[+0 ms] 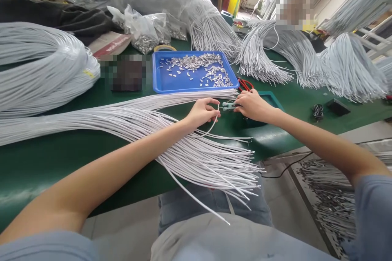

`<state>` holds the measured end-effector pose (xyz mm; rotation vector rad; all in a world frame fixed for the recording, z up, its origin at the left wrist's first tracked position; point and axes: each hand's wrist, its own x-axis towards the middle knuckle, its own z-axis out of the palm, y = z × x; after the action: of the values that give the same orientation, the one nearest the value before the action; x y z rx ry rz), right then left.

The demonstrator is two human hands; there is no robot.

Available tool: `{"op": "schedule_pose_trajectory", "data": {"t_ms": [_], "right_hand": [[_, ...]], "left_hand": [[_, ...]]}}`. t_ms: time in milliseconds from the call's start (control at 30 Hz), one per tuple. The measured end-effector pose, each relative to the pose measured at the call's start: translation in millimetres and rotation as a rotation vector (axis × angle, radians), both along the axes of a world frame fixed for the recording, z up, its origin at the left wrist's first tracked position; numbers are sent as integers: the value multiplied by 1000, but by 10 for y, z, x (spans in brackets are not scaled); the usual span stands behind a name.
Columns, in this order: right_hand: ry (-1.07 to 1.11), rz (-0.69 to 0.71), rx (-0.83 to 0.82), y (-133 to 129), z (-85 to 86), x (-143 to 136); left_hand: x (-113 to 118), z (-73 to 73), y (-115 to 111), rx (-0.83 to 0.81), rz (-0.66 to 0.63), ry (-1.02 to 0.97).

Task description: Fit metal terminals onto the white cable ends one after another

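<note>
My left hand (200, 113) pinches one white cable (212, 127) close to its end, where a small metal piece shows between thumb and finger. From there the cable curves down toward the large bundle of white cables (214, 159), which fans out under my left forearm. My right hand (252, 105) is closed around a small pale-green hand tool (229, 106). Its tip points left and reaches the cable end at my left fingertips. Whether it grips the metal piece cannot be made out. Behind my hands lies a blue tray (183, 85) with many small silvery metal parts (199, 62).
Red-handled pliers (245, 84) lie behind my right hand, beside a green tray (274, 101). Further cable bundles (263, 61) and a bag of metal parts (145, 38) line the back. A coiled black cord (317, 111) and a black box (338, 107) sit at right.
</note>
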<state>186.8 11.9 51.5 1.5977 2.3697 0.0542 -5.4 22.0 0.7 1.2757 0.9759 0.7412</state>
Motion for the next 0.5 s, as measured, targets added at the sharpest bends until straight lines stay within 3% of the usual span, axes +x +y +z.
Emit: {"op": "schedule_pose_trajectory", "data": {"t_ms": [200,500], "right_hand": [[0,-19,-7,-47,3,-169],[14,-38,-9,-50,17,-196]], "left_hand": [[-2,-14,12,-1,5,25],[18,8,9,-10,43,54]]}}
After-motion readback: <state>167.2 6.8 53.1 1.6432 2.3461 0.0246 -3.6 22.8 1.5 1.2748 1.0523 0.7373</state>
